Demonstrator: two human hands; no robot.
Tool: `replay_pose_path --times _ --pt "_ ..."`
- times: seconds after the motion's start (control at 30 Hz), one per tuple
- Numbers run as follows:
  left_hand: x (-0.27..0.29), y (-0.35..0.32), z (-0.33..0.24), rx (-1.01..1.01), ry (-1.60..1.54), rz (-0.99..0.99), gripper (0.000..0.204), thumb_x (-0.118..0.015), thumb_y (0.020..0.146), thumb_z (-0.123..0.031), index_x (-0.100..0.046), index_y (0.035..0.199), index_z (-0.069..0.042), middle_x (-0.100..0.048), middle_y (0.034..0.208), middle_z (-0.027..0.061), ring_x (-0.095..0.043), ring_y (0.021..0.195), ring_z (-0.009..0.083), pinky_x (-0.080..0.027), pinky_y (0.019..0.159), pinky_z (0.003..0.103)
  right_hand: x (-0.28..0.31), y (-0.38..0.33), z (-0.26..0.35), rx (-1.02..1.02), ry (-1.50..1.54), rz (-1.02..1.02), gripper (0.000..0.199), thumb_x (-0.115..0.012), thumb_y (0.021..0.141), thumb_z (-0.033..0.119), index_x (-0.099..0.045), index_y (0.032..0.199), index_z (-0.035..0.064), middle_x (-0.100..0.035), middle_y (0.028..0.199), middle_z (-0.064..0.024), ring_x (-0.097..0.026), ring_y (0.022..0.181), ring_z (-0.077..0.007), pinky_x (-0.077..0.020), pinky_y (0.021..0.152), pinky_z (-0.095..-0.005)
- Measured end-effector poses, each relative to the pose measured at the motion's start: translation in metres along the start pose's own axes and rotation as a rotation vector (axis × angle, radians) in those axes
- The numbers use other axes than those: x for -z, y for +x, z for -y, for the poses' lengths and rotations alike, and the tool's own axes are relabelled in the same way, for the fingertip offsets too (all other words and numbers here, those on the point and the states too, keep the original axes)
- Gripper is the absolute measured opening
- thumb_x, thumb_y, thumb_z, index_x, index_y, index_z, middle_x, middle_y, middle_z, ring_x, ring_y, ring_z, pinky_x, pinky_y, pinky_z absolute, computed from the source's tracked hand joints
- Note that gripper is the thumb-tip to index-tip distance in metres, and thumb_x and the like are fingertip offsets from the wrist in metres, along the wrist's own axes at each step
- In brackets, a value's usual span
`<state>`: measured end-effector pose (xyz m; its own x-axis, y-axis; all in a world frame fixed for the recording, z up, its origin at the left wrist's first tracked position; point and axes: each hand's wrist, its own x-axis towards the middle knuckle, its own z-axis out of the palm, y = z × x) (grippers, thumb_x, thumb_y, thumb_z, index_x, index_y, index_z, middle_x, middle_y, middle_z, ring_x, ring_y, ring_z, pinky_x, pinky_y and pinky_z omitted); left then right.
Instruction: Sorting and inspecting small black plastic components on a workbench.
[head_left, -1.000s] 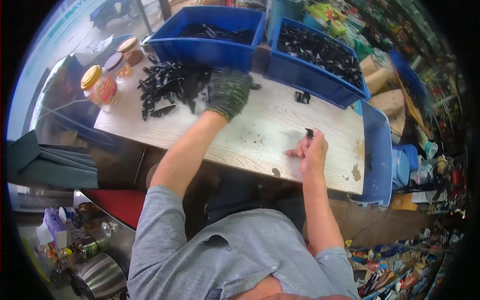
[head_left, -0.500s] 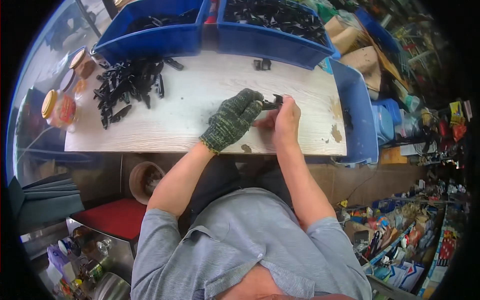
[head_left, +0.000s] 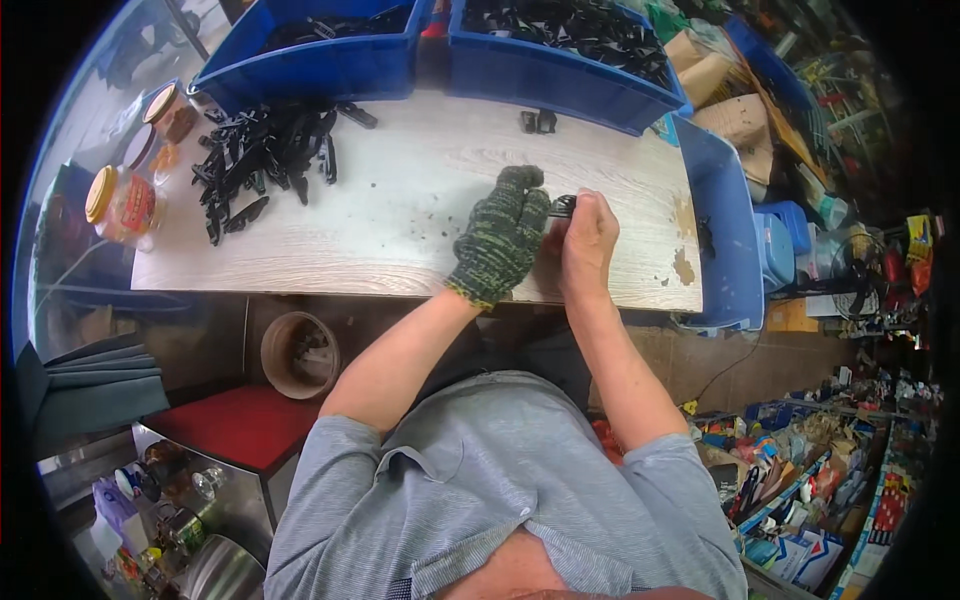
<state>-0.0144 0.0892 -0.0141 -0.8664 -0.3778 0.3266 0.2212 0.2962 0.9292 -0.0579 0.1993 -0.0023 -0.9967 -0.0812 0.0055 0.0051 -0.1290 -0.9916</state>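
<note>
My left hand (head_left: 503,232), in a dark green knitted glove, is closed over the near middle of the white table (head_left: 350,235). My bare right hand (head_left: 589,240) is beside it, its fingers closed on a small black plastic part (head_left: 564,206). The part bridges the gap between both hands, and the left fingers appear pinched at its left end; most of it is hidden. Beyond the hands lie a couple of small black pieces (head_left: 538,121). A heap of black plastic parts (head_left: 265,160) spreads over the table's left side.
Two blue bins (head_left: 570,80) of black parts stand along the far edge. Jars with lids (head_left: 128,208) line the left edge. A lighter blue bin (head_left: 735,240) adjoins the right edge. Under the table is a round bucket (head_left: 300,352), near a red-topped cabinet (head_left: 235,425).
Both hands have shifted slightly right, the gloved left hand more, bringing them closer together. The black part now shows less between them. The whole view has also shifted a little.
</note>
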Motion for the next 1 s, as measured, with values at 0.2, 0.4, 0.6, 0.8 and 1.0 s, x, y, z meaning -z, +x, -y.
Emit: replay_pose_path --times 0.2,0.4,0.6,0.8,1.0 --pt "-0.014 -0.006 -0.009 0.052 -0.015 -0.034 0.029 -0.054 0.098 -0.012 -0.056 0.126 -0.002 -0.066 0.106 0.0143 -0.064 0.092 0.028 -0.05 0.081 0.04 0.0 -0.002 -0.006 0.209 -0.123 0.016 0.031 -0.053 0.098 0.025 -0.046 0.071 0.0105 -0.039 0.067 0.0062 -0.035 0.063 -0.0046 -0.0303 0.054 -0.0252" --pt "-0.015 -0.008 -0.002 -0.09 0.06 -0.08 0.029 -0.054 0.099 -0.017 -0.056 0.125 -0.003 -0.067 0.098 0.0129 -0.064 0.081 0.0245 -0.051 0.074 0.04 0.002 0.0 0.0 0.069 -0.078 0.039 0.03 -0.054 0.096 0.026 -0.049 0.071 0.0097 -0.042 0.065 0.0045 -0.04 0.06 -0.0063 -0.0345 0.053 -0.0256" --pt "-0.005 -0.005 0.022 0.047 -0.118 -0.025 0.029 -0.056 0.097 -0.016 -0.057 0.124 -0.004 -0.068 0.1 0.0158 -0.067 0.089 0.0261 -0.052 0.078 0.039 0.005 0.015 0.026 -0.171 0.005 -0.079 0.028 -0.052 0.096 0.025 -0.051 0.077 0.0059 -0.044 0.062 -0.0003 -0.046 0.052 -0.0115 -0.0483 0.049 -0.0311" --pt "0.032 0.042 0.019 -0.107 0.265 -0.073 0.03 -0.061 0.094 -0.017 -0.062 0.122 -0.006 -0.069 0.108 0.0158 -0.068 0.095 0.0303 -0.054 0.084 0.04 0.089 0.081 0.057 -0.098 0.173 -0.474 0.029 -0.053 0.094 0.028 -0.051 0.091 -0.0013 -0.037 0.056 -0.0049 -0.043 0.043 -0.0184 -0.0599 0.059 -0.0505" --pt "0.029 0.116 0.03 -0.147 0.691 -0.077 0.03 -0.06 0.09 -0.027 -0.067 0.114 -0.01 -0.07 0.108 0.0153 -0.066 0.098 0.0373 -0.053 0.085 0.048 0.089 0.076 0.042 -0.175 0.075 -0.36 0.029 -0.056 0.09 0.026 -0.052 0.101 -0.001 -0.027 0.049 -0.0029 -0.037 0.039 -0.02 -0.0576 0.063 -0.0529"
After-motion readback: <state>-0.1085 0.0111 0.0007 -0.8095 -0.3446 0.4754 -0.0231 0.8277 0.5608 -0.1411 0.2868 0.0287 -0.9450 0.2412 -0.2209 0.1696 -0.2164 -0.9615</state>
